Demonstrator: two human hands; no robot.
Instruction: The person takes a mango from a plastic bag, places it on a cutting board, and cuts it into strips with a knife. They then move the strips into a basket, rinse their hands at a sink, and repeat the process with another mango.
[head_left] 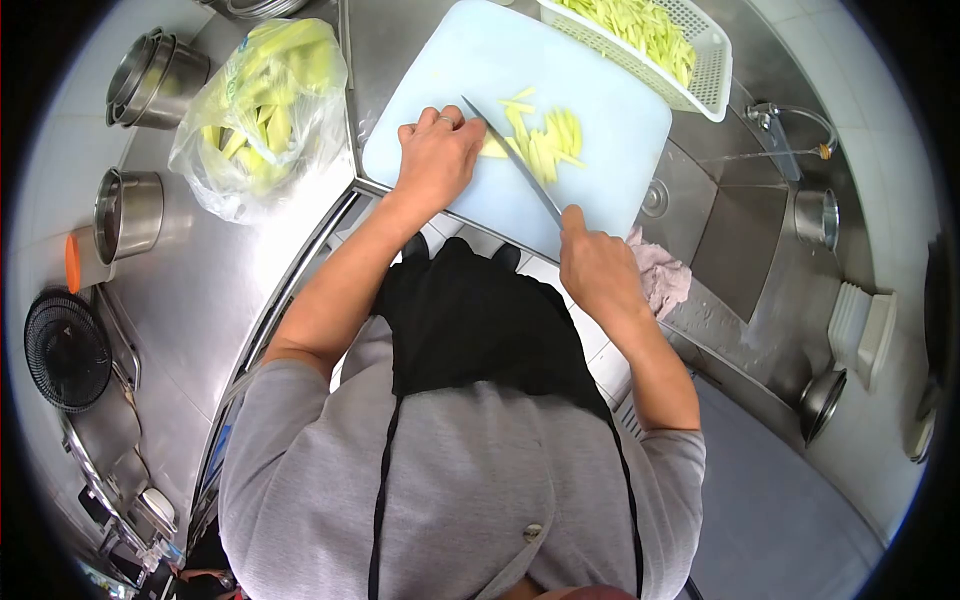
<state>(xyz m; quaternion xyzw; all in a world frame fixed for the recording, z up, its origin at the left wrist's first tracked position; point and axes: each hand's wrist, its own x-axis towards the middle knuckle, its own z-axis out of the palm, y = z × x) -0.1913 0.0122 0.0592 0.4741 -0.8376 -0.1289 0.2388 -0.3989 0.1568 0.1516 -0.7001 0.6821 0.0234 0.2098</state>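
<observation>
My right hand (600, 265) is wrapped round the handle of a long kitchen knife (520, 160). Its blade runs up and left across the white cutting board (600, 85), with the tip beyond my left fingers. Close beside the blade, my left hand (440, 155), a ring on one finger, is curled down over a pale green vegetable piece (494, 148). Most of that piece is hidden under the fingers and knife. Right of the blade lies a loose heap of cut pale green strips (550, 140), and a few more strips lie above it.
A white perforated basket (708, 85) of cut strips stands at the board's upper right. On the left counter sits a plastic bag (265, 115) of larger pieces, near metal pots (128, 215). At right are a sink (735, 250), a running tap (800, 115) and a pink cloth (662, 278).
</observation>
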